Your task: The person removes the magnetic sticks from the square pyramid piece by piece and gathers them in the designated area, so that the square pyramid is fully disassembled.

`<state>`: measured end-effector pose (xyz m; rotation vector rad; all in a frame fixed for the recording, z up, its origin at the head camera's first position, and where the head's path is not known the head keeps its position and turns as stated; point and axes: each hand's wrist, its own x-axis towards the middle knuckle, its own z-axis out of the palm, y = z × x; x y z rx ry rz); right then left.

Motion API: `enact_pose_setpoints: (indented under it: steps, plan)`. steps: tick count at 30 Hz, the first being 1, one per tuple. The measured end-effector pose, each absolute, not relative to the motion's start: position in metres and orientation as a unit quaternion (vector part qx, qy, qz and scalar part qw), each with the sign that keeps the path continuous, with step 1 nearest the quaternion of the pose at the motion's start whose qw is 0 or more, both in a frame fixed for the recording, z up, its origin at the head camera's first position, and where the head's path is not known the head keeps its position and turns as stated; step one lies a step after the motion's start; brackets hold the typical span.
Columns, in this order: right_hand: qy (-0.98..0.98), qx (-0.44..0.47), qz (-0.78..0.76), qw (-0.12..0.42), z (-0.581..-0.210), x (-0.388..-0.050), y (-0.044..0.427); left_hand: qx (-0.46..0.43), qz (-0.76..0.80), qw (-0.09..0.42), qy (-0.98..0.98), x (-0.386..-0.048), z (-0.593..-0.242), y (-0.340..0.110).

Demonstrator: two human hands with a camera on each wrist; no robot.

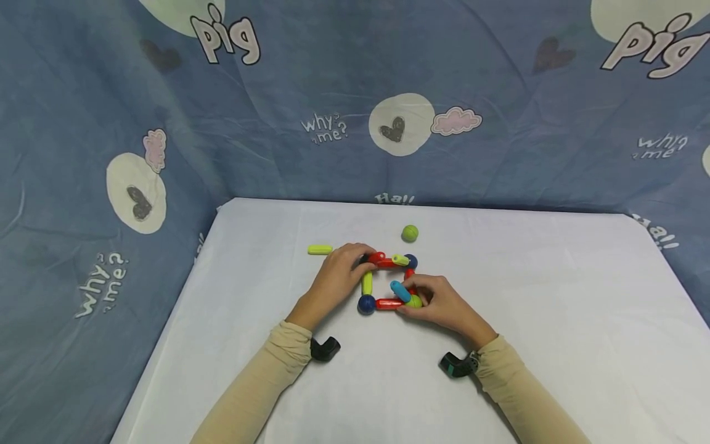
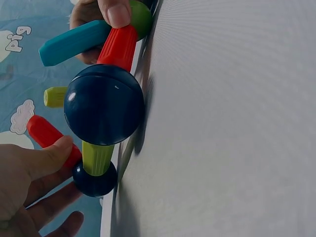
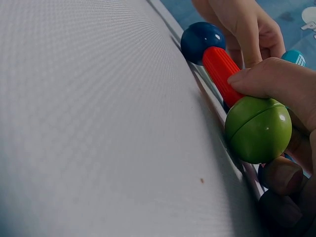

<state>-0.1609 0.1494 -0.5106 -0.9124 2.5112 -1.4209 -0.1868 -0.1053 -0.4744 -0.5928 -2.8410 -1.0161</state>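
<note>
Balls and rods form a four-sided frame on the white table. My left hand (image 1: 342,271) is at its back left corner, thumb and finger pinching a raised red rod (image 2: 47,133) above a dark blue ball (image 2: 95,180). At the near right corner my right hand (image 1: 444,302) grips a green ball (image 3: 258,129), thumb on the near red rod (image 3: 221,74). A blue rod (image 1: 400,291) slants up from that green ball. The near left corner is a dark blue ball (image 1: 367,304), joined to a yellow-green rod (image 1: 367,283). A short yellow-green rod (image 1: 400,260) stands out by the back right blue ball (image 1: 411,261).
A loose yellow-green rod (image 1: 320,250) lies left of my left hand. A loose green ball (image 1: 410,233) rests behind the frame. Patterned blue cloth (image 1: 344,160) hangs beyond the table's back and left edges.
</note>
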Motion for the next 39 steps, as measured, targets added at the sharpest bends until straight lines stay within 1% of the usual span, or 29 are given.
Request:
enact_pose_setpoints:
  steps: [12,39]
  plan:
    - [0.826,-0.302,-0.472,0.057,-0.5103,-0.1607,0.1497,-0.195,-0.336,0.042,-0.921,-0.1874,-0.4734,-0.1045]
    - [0.824,-0.301,-0.477,0.063,-0.5091,-0.161,0.1487,-0.185,-0.333,0.041,-0.924,-0.1871,-0.472,-0.1057]
